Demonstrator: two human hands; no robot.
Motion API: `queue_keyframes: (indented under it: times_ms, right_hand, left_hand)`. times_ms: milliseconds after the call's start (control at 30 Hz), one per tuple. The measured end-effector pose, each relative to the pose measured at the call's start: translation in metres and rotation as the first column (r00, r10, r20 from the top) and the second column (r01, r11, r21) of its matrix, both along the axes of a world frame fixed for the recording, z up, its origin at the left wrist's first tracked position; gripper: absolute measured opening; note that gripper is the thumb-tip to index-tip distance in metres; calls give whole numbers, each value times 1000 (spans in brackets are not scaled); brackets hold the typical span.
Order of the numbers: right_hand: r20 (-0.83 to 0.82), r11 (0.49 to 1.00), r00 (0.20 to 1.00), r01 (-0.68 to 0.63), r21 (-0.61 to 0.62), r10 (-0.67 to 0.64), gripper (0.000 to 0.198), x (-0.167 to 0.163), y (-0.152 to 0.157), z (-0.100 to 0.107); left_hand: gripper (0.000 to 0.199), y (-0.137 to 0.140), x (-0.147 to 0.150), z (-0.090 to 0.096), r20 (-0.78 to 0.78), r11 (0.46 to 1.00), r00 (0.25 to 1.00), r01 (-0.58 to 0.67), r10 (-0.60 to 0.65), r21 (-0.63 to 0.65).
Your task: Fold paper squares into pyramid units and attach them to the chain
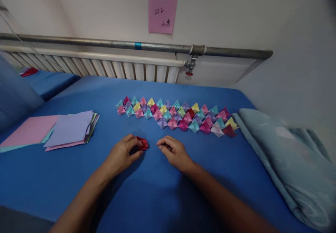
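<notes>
My left hand (125, 152) pinches a small piece of red folded paper (142, 143) between thumb and fingers, just above the blue surface. A short gap to the right of it, my right hand (174, 152) has its fingers curled in and its thumb close to the index finger, with nothing visible in them. Beyond both hands stand rows of small folded paper boats (194, 126) in pink, teal, yellow, purple and red. The exact fold of the red paper is partly hidden by my left fingers.
Left of my hands lies a stack of coloured square paper (69, 129), beside pink sheets (30, 129). A folded pale green blanket (286, 163) covers the right side. At the back are a radiator (118, 68), a metal pipe (110, 43) and a pink note (162, 13).
</notes>
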State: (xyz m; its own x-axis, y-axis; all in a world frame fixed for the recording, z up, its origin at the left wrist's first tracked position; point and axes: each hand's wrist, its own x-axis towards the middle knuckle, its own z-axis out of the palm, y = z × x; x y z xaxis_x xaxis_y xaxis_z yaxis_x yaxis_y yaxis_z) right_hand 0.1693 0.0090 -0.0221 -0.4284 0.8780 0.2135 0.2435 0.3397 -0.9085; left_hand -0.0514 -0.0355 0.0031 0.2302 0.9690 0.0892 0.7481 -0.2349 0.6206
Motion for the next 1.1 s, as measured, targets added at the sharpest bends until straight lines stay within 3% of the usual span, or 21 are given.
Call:
queue_keyframes:
  times_ms: [100,200,300,367,467,633,867,1100]
  right_hand:
    - [-6,1000,1000,-4,-4,4,12,0,-1,0]
    - [-75,997,997,20,-74,-26,10,1,-6,5]
    - [-172,968,984,-2,-253,-43,9,4,-20,19]
    - [-207,927,978,-70,-368,-8,12,6,-35,31]
    - [-191,879,979,-150,-452,69,15,9,-60,43]
    - [-128,843,988,-139,-520,84,15,14,-102,42]
    - [-126,782,992,-101,-615,29,12,15,-142,41]
    - [-215,645,970,-90,-759,-118,11,15,-153,35]
  left_hand:
    - [12,-1,11,-9,-38,997,997,-66,68,45]
    - [13,-6,12,-3,97,994,989,-111,108,20]
    - [14,-23,12,16,351,983,927,-79,135,-168]
    - [13,-41,14,27,505,948,850,23,149,-318]
    - [14,-67,20,33,615,885,764,133,195,-447]
    - [11,-95,25,19,665,848,727,235,172,-476]
    - [13,-110,27,15,616,748,771,313,159,-586]
    - [23,-117,33,15,593,660,753,293,287,-691]
